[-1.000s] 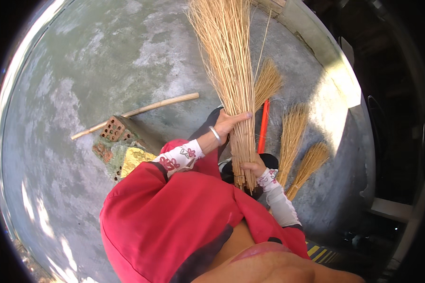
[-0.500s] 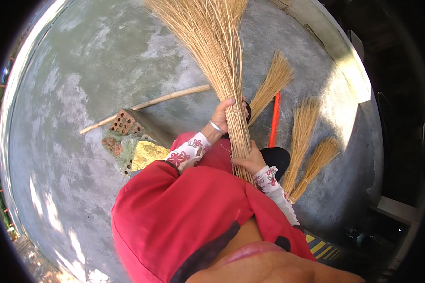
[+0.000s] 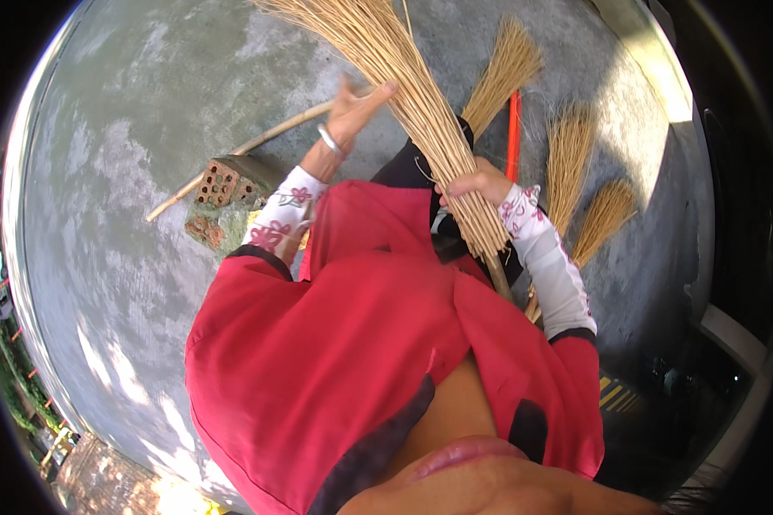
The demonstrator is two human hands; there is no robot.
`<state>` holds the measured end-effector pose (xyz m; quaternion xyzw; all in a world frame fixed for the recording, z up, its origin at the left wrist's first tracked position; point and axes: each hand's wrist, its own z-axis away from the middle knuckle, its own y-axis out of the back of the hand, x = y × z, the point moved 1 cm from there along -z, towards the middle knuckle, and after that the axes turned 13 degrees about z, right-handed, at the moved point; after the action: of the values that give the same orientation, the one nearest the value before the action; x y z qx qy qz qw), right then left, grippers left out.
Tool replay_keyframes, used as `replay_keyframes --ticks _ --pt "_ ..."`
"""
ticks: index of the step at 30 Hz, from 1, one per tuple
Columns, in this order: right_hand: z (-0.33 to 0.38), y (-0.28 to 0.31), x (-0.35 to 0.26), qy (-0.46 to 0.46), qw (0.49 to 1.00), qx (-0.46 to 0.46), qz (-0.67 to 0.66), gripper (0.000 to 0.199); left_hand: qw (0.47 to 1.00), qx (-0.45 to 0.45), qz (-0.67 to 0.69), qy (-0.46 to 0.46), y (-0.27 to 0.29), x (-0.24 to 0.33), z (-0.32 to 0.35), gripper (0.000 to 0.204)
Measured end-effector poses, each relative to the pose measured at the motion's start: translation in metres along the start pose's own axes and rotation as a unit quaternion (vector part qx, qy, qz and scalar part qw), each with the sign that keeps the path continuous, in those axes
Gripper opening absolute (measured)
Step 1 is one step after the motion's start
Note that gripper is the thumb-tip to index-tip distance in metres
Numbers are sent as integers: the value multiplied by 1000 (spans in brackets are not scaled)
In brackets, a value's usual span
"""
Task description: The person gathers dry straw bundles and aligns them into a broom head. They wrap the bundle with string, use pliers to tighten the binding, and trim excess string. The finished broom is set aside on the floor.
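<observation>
A long bundle of pale broom straw (image 3: 421,107) slants across in front of me, its loose tips fanning out past the top left edge. My right hand (image 3: 481,184) is wrapped around it near the evenly cut lower end. A brown stick-like piece (image 3: 496,276) pokes out below that end. On the bundle's left side is my left hand (image 3: 356,112), fingers apart and slightly blurred, one fingertip at the edge of the straw. Whether it presses on the straw is hard to see.
A thin wooden pole (image 3: 262,142) lies on the concrete floor behind a holed brick block (image 3: 232,180) at left. To the right are a straw bundle (image 3: 505,73), a red-orange rod (image 3: 514,129), and two smaller bundles, one taller (image 3: 569,163), one shorter (image 3: 607,221).
The left hand has come off its grip on the straw and opened, moving up and left. The right hand has moved up with the bundle, which now leans more to the left, showing its lower end.
</observation>
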<state>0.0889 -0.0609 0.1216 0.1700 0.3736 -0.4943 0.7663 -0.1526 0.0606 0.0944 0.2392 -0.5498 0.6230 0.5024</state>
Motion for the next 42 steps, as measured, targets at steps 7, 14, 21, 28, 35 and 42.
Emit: replay_keyframes --ticks 7,14,21,28,35,42 --pt "-23 -19 -12 -39 994 -83 -67 38 575 -344 -624 -401 -10 30 38 102" --pt "-68 -16 -42 -116 967 -165 -156 39 563 -402 -483 -537 -5 11 -17 38" --pt "-155 -33 -27 -166 948 -151 -226 42 630 -405 -511 -422 73 -24 -57 45" --pt "-177 -30 -2 -215 946 -80 -228 44 716 -401 -405 -403 93 -88 -79 46" --pt "-164 10 12 -173 956 -13 -238 46 694 -434 -427 -385 58 -102 -101 50" --pt "49 5 -27 44 882 316 347 63 643 -400 -516 -401 38 -59 -92 57"
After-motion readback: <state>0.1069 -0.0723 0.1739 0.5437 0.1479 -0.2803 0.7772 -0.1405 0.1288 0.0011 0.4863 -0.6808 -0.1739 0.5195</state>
